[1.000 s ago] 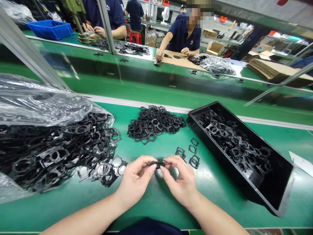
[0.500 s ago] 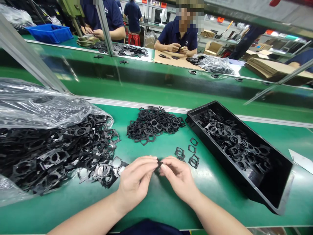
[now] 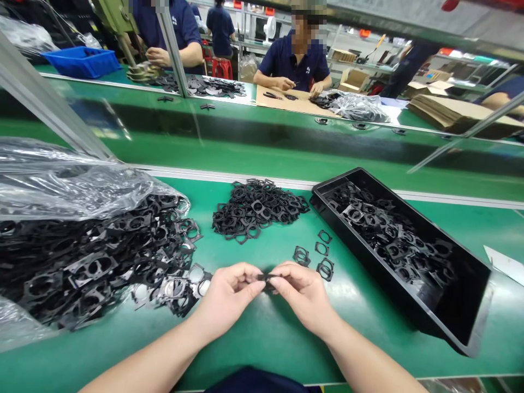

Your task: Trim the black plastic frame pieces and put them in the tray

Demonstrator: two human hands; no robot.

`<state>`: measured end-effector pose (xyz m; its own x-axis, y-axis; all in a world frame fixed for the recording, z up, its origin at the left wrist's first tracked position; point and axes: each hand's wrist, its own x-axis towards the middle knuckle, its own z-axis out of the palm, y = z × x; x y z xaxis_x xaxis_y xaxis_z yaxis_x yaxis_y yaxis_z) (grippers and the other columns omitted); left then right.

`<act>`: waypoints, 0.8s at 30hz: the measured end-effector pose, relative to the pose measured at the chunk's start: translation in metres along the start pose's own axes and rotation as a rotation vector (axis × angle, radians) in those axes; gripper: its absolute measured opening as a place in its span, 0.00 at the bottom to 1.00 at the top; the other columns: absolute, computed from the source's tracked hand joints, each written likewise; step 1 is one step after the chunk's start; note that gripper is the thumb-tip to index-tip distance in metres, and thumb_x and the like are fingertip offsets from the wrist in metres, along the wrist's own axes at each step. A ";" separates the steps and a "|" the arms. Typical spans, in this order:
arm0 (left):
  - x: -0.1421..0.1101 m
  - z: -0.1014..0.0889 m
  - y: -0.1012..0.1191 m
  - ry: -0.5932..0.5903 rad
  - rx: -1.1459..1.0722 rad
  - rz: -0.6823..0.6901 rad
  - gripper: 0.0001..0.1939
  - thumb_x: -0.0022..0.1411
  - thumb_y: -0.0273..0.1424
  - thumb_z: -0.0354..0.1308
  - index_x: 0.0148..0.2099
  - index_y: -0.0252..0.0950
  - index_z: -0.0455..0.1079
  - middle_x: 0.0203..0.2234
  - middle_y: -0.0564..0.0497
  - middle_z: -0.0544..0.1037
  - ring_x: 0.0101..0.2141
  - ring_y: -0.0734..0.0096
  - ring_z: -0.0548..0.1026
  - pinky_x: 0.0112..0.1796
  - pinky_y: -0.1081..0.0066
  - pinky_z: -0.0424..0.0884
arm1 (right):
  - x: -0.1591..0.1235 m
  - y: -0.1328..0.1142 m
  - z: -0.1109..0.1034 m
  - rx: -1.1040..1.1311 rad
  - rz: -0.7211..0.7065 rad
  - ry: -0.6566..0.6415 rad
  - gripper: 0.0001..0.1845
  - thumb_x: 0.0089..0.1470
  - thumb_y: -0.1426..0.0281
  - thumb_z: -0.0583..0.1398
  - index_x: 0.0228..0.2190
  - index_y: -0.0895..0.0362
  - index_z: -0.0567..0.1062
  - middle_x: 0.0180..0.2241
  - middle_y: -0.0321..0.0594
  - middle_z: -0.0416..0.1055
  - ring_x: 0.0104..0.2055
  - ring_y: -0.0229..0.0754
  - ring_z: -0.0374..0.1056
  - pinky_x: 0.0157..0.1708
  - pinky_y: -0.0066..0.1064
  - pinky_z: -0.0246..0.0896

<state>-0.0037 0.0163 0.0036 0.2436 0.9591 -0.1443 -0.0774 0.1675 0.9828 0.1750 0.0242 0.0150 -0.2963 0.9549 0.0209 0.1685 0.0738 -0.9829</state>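
A green bench (image 3: 254,349) holds a plastic bag (image 3: 69,183), black tray (image 3: 380,273), possibly rubber frames (image 3: 257,210).

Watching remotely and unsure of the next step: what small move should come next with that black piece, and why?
Probably place the small black piece into the black tray, since the left hand and right hand both pinch it and black frames already lie there.

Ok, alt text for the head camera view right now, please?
The left hand and right hand pinch a small black frame-shaped part above a green workbench, between heaped loose black frames and a black tray holding more.
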 end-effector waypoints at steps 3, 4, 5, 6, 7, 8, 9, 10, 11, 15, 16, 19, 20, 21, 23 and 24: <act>0.002 -0.002 0.003 0.024 -0.084 -0.097 0.07 0.53 0.33 0.63 0.32 0.33 0.72 0.21 0.55 0.72 0.24 0.76 0.69 0.29 0.75 0.68 | 0.001 0.000 -0.002 0.056 0.001 0.018 0.05 0.52 0.68 0.62 0.31 0.58 0.76 0.30 0.40 0.71 0.30 0.39 0.68 0.32 0.30 0.65; 0.003 -0.002 0.004 0.032 -0.088 -0.110 0.08 0.53 0.33 0.63 0.32 0.33 0.73 0.20 0.55 0.72 0.24 0.76 0.69 0.28 0.76 0.67 | 0.001 0.000 -0.003 0.074 0.007 0.019 0.05 0.52 0.69 0.63 0.31 0.58 0.76 0.30 0.40 0.71 0.31 0.39 0.68 0.32 0.30 0.65; 0.003 -0.002 0.005 0.039 -0.080 -0.110 0.08 0.53 0.33 0.64 0.32 0.33 0.73 0.20 0.54 0.72 0.24 0.76 0.69 0.28 0.76 0.66 | 0.002 0.000 -0.003 0.086 0.016 0.015 0.05 0.52 0.69 0.63 0.31 0.58 0.76 0.31 0.40 0.71 0.31 0.38 0.68 0.33 0.30 0.65; 0.003 -0.002 0.005 0.046 -0.059 -0.096 0.07 0.52 0.33 0.63 0.32 0.33 0.74 0.22 0.53 0.73 0.25 0.75 0.69 0.29 0.75 0.66 | 0.003 0.000 -0.004 0.093 0.024 0.008 0.05 0.52 0.69 0.63 0.31 0.58 0.76 0.31 0.40 0.71 0.31 0.38 0.68 0.33 0.30 0.65; 0.003 -0.002 0.005 0.056 -0.031 -0.071 0.07 0.52 0.32 0.63 0.31 0.33 0.75 0.23 0.52 0.73 0.26 0.74 0.69 0.29 0.75 0.66 | 0.004 0.000 -0.004 0.097 0.031 -0.001 0.05 0.51 0.69 0.63 0.31 0.58 0.76 0.30 0.40 0.71 0.32 0.39 0.68 0.34 0.30 0.65; 0.004 -0.002 0.005 0.070 0.001 -0.044 0.06 0.52 0.32 0.63 0.30 0.33 0.75 0.25 0.51 0.74 0.27 0.73 0.70 0.29 0.75 0.66 | 0.004 0.000 -0.004 0.097 0.037 -0.008 0.06 0.51 0.68 0.64 0.31 0.58 0.76 0.30 0.40 0.71 0.32 0.39 0.68 0.34 0.31 0.65; 0.004 -0.003 0.005 0.084 0.033 -0.022 0.06 0.52 0.31 0.63 0.29 0.34 0.76 0.25 0.51 0.74 0.28 0.72 0.70 0.29 0.74 0.66 | 0.005 0.000 -0.005 0.094 0.044 -0.015 0.06 0.50 0.68 0.64 0.31 0.58 0.76 0.30 0.40 0.71 0.32 0.39 0.68 0.35 0.31 0.65; 0.004 -0.003 0.005 0.094 0.059 -0.010 0.05 0.52 0.31 0.62 0.29 0.34 0.76 0.25 0.51 0.74 0.27 0.72 0.69 0.28 0.74 0.65 | 0.005 0.000 -0.005 0.095 0.052 -0.019 0.07 0.50 0.68 0.64 0.30 0.58 0.77 0.30 0.40 0.71 0.32 0.39 0.68 0.35 0.31 0.65; 0.004 -0.003 0.005 0.097 0.069 -0.012 0.05 0.52 0.31 0.62 0.28 0.34 0.76 0.24 0.51 0.73 0.26 0.72 0.69 0.27 0.74 0.64 | 0.005 0.000 -0.005 0.105 0.067 -0.024 0.07 0.49 0.67 0.65 0.30 0.59 0.77 0.29 0.40 0.72 0.32 0.39 0.68 0.35 0.31 0.65; 0.004 -0.002 0.005 0.068 -0.046 -0.077 0.05 0.50 0.30 0.63 0.30 0.33 0.76 0.19 0.54 0.72 0.22 0.75 0.66 0.26 0.75 0.63 | 0.005 0.006 -0.005 0.268 0.171 -0.055 0.09 0.46 0.67 0.67 0.30 0.59 0.78 0.24 0.37 0.71 0.26 0.36 0.66 0.30 0.28 0.63; 0.004 -0.001 0.005 0.056 -0.098 -0.095 0.06 0.50 0.30 0.64 0.30 0.33 0.76 0.18 0.54 0.72 0.22 0.75 0.66 0.26 0.75 0.63 | 0.006 0.007 -0.005 0.323 0.192 -0.063 0.09 0.45 0.67 0.68 0.30 0.59 0.78 0.23 0.37 0.72 0.25 0.36 0.65 0.28 0.28 0.62; 0.003 0.000 0.007 0.016 -0.227 -0.140 0.08 0.49 0.31 0.66 0.31 0.32 0.76 0.19 0.53 0.73 0.22 0.76 0.67 0.27 0.75 0.64 | 0.007 0.009 -0.004 0.472 0.230 -0.080 0.10 0.42 0.68 0.69 0.29 0.59 0.79 0.23 0.37 0.73 0.25 0.35 0.66 0.28 0.27 0.62; 0.002 0.000 0.007 0.005 -0.256 -0.148 0.08 0.49 0.32 0.66 0.31 0.31 0.76 0.19 0.53 0.74 0.23 0.77 0.67 0.27 0.76 0.64 | 0.007 0.008 -0.004 0.513 0.242 -0.086 0.10 0.42 0.68 0.69 0.29 0.59 0.79 0.23 0.37 0.74 0.25 0.35 0.66 0.29 0.27 0.62; 0.002 0.001 0.007 -0.002 -0.278 -0.153 0.09 0.49 0.32 0.66 0.31 0.31 0.76 0.20 0.53 0.74 0.23 0.77 0.67 0.27 0.76 0.64 | 0.008 0.007 -0.004 0.547 0.255 -0.094 0.10 0.42 0.68 0.70 0.29 0.59 0.79 0.24 0.37 0.74 0.25 0.34 0.67 0.30 0.26 0.62; 0.001 0.001 0.007 -0.002 -0.303 -0.160 0.10 0.49 0.32 0.67 0.33 0.32 0.75 0.19 0.54 0.73 0.22 0.78 0.67 0.28 0.77 0.64 | 0.009 0.004 -0.004 0.592 0.280 -0.107 0.11 0.41 0.68 0.70 0.29 0.59 0.79 0.24 0.38 0.75 0.25 0.34 0.68 0.31 0.26 0.63; 0.002 0.001 0.007 0.003 -0.310 -0.163 0.10 0.49 0.32 0.67 0.34 0.32 0.75 0.18 0.56 0.72 0.22 0.79 0.67 0.28 0.77 0.64 | 0.009 0.003 -0.004 0.604 0.292 -0.112 0.11 0.41 0.68 0.70 0.29 0.59 0.79 0.24 0.38 0.75 0.25 0.35 0.68 0.31 0.27 0.63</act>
<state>-0.0032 0.0188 0.0101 0.2742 0.9145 -0.2976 -0.3276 0.3798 0.8651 0.1767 0.0343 0.0130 -0.4197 0.8732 -0.2476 -0.2884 -0.3869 -0.8758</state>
